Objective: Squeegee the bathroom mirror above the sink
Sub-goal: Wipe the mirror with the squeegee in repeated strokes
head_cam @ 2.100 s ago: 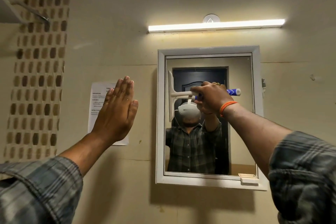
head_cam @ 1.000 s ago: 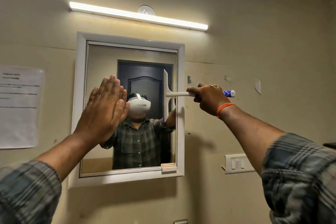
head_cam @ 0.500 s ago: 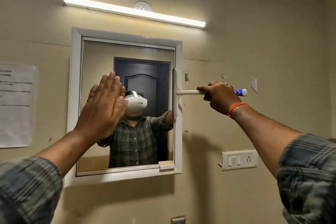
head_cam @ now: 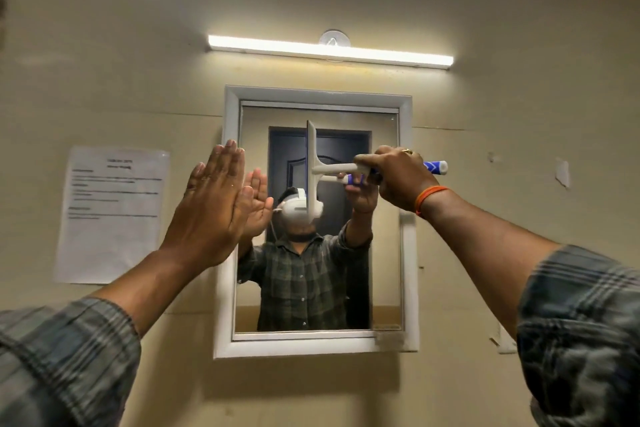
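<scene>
A white-framed mirror (head_cam: 407, 253) hangs on the beige wall straight ahead. My right hand (head_cam: 398, 178) is closed around the blue-and-white handle of a white squeegee (head_cam: 313, 170). Its blade stands vertical against the glass, near the middle of the mirror's upper half. My left hand (head_cam: 211, 208) is raised flat, fingers together and pointing up, in front of the mirror's left frame edge; it holds nothing. The glass reflects a person in a plaid shirt, both hands and a dark door.
A lit tube light (head_cam: 329, 52) runs above the mirror. A printed paper notice (head_cam: 110, 215) is stuck on the wall to the left. Part of a wall fitting (head_cam: 502, 343) shows at the lower right, behind my right forearm.
The squeegee blade has gone from the mirror's right frame edge leftward to the middle of the glass. My view has swung left, so the mirror now sits centred. My left hand stays raised flat.
</scene>
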